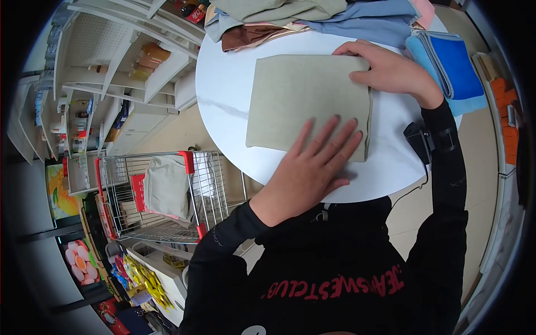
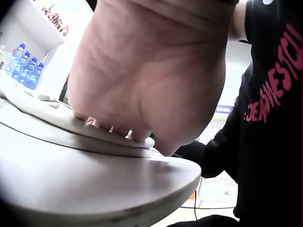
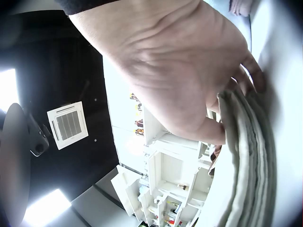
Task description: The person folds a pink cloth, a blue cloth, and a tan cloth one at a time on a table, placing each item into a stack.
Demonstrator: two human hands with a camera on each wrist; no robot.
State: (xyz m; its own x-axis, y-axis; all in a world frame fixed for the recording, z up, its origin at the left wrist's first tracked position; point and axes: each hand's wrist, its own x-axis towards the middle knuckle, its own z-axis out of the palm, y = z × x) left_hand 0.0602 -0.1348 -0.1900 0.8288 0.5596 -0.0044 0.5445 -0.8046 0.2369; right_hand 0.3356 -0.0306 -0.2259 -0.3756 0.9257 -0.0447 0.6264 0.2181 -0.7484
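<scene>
A folded grey-green cloth (image 1: 306, 100) lies on the round white table (image 1: 223, 84), its stacked layers showing along the edge in the right wrist view. My left hand (image 1: 304, 178) rests flat on its near right part, fingers spread and straight. In the left wrist view the fingertips of this hand (image 2: 147, 80) press the top layer near the table's rim. At the far right corner, my right hand (image 1: 391, 70) grips the cloth, thumb on top and fingers round the far edge. The right wrist view shows this hand (image 3: 189, 71) with its fingers reaching down past the layers (image 3: 248, 156).
A pile of clothes (image 1: 357, 22) lies at the table's far side. Blue towels (image 1: 455, 64) sit at the right edge, with a small black device (image 1: 417, 142) on a cord nearer. A shopping cart (image 1: 162, 190) holding folded cloth stands left, before white shelves (image 1: 106, 50).
</scene>
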